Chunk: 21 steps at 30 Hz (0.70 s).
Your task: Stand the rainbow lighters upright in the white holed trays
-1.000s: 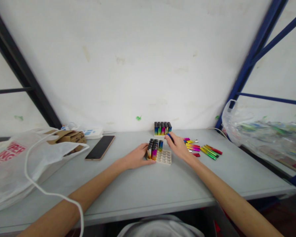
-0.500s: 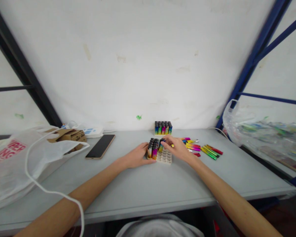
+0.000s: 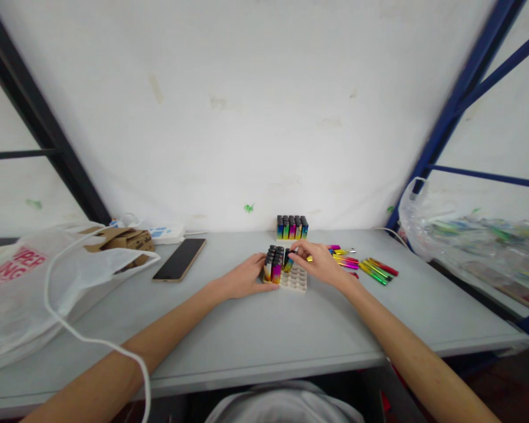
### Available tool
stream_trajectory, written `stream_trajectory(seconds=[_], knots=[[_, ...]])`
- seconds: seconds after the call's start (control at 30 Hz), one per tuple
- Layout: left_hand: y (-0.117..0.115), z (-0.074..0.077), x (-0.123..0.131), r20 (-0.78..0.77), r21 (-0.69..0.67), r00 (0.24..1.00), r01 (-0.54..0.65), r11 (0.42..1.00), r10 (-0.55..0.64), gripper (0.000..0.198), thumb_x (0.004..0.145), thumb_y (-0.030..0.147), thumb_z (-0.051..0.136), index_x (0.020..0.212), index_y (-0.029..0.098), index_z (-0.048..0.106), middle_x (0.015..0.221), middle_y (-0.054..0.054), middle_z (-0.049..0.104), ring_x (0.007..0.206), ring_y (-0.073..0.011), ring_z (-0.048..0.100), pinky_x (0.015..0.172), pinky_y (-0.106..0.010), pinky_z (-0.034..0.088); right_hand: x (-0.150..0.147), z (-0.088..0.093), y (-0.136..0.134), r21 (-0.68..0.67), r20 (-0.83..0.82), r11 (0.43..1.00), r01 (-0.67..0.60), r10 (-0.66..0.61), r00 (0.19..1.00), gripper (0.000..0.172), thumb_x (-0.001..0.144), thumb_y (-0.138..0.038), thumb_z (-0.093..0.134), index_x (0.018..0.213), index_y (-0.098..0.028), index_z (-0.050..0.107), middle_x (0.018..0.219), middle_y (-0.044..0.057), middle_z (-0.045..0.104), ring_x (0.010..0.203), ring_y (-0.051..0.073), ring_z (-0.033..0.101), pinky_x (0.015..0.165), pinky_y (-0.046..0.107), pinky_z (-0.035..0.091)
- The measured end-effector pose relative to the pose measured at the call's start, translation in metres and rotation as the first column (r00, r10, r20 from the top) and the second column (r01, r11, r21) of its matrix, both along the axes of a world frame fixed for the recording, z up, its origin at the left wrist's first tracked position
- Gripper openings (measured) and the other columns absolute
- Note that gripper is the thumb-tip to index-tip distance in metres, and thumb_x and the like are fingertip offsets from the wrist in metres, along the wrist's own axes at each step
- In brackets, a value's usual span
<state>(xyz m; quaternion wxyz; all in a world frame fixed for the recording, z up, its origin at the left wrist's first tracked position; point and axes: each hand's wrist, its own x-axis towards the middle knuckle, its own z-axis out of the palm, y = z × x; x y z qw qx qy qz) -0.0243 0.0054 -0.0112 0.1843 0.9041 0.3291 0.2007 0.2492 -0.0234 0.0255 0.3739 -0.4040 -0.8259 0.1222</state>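
A pale tray (image 3: pixel 298 282) with rows of round holes sits on the table in front of me. Upright lighters (image 3: pixel 275 274) with shiny coloured bodies and black tops fill its left part. My left hand (image 3: pixel 248 276) grips the tray's left end, thumb along the front and fingers behind. Between the thumb and fingers of my right hand (image 3: pixel 316 260) is a blue-and-yellow lighter (image 3: pixel 288 262), slightly tilted, over the holes beside the filled rows. Its lower end is at the tray; how deep it sits I cannot tell.
Behind stands a second tray full of lighters (image 3: pixel 292 228). Loose metallic lighters (image 3: pixel 378 271) lie to the right. A phone (image 3: pixel 180 260), a cardboard box (image 3: pixel 130 242) and a white plastic bag (image 3: pixel 39 288) occupy the left; a white cable (image 3: pixel 92 342) crosses over my left forearm.
The lighter in my right hand has dropped very slightly toward the tray, and the fingers have shifted a little on it. My left hand keeps its place.
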Motion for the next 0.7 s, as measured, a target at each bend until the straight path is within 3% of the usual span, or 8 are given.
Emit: stream_trajectory(seconds=[0.23, 0.37, 0.53, 0.6, 0.7], knots=[[0.001, 0.000, -0.001, 0.023, 0.000, 1.000, 0.009, 1.000, -0.009, 0.072, 0.090, 0.065, 0.075, 0.143, 0.019, 0.063, 0.148, -0.017, 0.061, 0.140, -0.0379, 0.056, 0.126, -0.050, 0.042, -0.002, 0.000, 0.001, -0.022, -0.038, 1.000, 0.005, -0.005, 0.999, 0.028, 0.102, -0.043, 0.060, 0.117, -0.021, 0.070, 0.077, 0.001, 0.072, 0.069, 0.019, 0.066, 0.068, 0.029, 0.051], [0.003, -0.003, -0.001, 0.019, 0.001, 1.000, 0.012, 1.000, -0.012, 0.073, 0.090, 0.067, 0.074, 0.143, 0.018, 0.062, 0.150, -0.018, 0.061, 0.140, -0.0382, 0.056, 0.126, -0.051, 0.042, 0.013, 0.008, 0.005, 0.013, -0.047, 0.998, 0.066, -0.065, 0.997, 0.030, 0.107, -0.044, 0.054, 0.118, -0.021, 0.070, 0.081, 0.003, 0.074, 0.073, 0.019, 0.068, 0.072, 0.030, 0.053], [0.000, 0.002, 0.000, -0.018, -0.002, 1.000, -0.002, 1.000, 0.002, 0.074, 0.089, 0.071, 0.072, 0.139, 0.016, 0.065, 0.148, -0.019, 0.061, 0.140, -0.0397, 0.056, 0.127, -0.051, 0.041, 0.065, 0.003, 0.022, 0.093, 0.231, 0.984, 0.154, -0.172, 0.958, 0.024, 0.104, -0.037, 0.059, 0.111, -0.020, 0.076, 0.114, 0.014, 0.074, 0.102, 0.026, 0.070, 0.098, 0.039, 0.053], [-0.002, 0.004, 0.000, -0.003, -0.003, 1.000, 0.008, 1.000, -0.008, 0.071, 0.089, 0.071, 0.073, 0.136, 0.018, 0.068, 0.147, -0.016, 0.063, 0.139, -0.0389, 0.057, 0.127, -0.050, 0.041, 0.083, -0.007, 0.030, 0.050, 0.354, 0.971, 0.234, -0.237, 0.905, 0.029, 0.098, -0.041, 0.070, 0.116, -0.019, 0.077, 0.121, 0.017, 0.073, 0.113, 0.030, 0.067, 0.104, 0.043, 0.051], [-0.002, 0.006, 0.000, 0.017, 0.004, 0.999, 0.027, 1.000, -0.027, 0.067, 0.090, 0.069, 0.073, 0.135, 0.020, 0.069, 0.147, -0.014, 0.063, 0.140, -0.0377, 0.057, 0.128, -0.048, 0.041, 0.096, -0.020, 0.039, -0.069, 0.486, 0.963, 0.260, -0.195, 0.852, 0.037, 0.099, -0.043, 0.070, 0.123, -0.016, 0.078, 0.124, 0.020, 0.073, 0.113, 0.031, 0.068, 0.104, 0.043, 0.051]])
